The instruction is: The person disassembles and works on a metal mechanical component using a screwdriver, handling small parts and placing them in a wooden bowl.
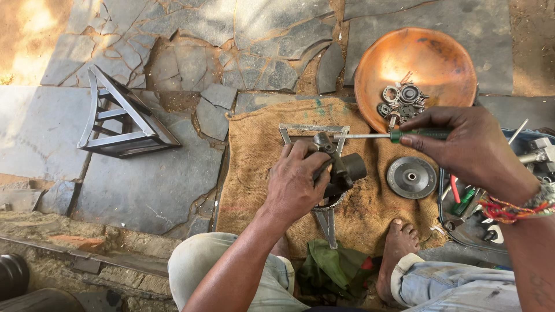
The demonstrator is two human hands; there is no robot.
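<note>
**Part Way Through a Strip-Down, by Our Reading**

We see the left hand [296,184] clamped around a dark metal assembly [341,167] at the middle of the burlap mat [254,156]. The right hand [471,149], at three o'clock from it, pinches a green-handled screwdriver [399,136] whose shaft reaches the assembly's top. We judge the work midway: bearings and rings [402,99] already lie in the orange bowl [416,58] at one o'clock, a grey disc [411,177] rests apart on the mat, while the main body remains in hand, still being worked.
</note>
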